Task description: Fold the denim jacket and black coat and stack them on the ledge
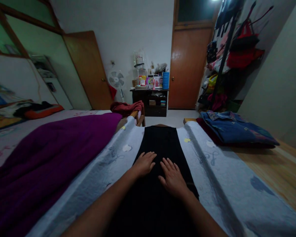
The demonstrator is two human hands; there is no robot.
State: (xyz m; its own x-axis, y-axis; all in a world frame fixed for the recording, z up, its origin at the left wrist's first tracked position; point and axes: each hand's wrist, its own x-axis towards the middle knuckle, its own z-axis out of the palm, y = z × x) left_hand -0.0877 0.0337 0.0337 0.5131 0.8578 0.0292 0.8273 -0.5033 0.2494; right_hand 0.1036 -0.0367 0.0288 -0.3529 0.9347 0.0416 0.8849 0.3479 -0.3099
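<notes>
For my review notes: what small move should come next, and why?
Probably slide the bare left hand and bare right hand forward along the long black cloth: both appear to rest palm-down on it, gripping nothing, and it extends beyond them.

I see cloth [160,140] beneath left hand [145,164] and right hand [173,177], on a sheet [220,172]. Left of them lies a blanket [64,154]; ahead-right, a shirt [233,127].

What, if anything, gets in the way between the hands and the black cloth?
Nothing visible: the left hand and right hand both appear to rest directly on the black cloth.
</notes>
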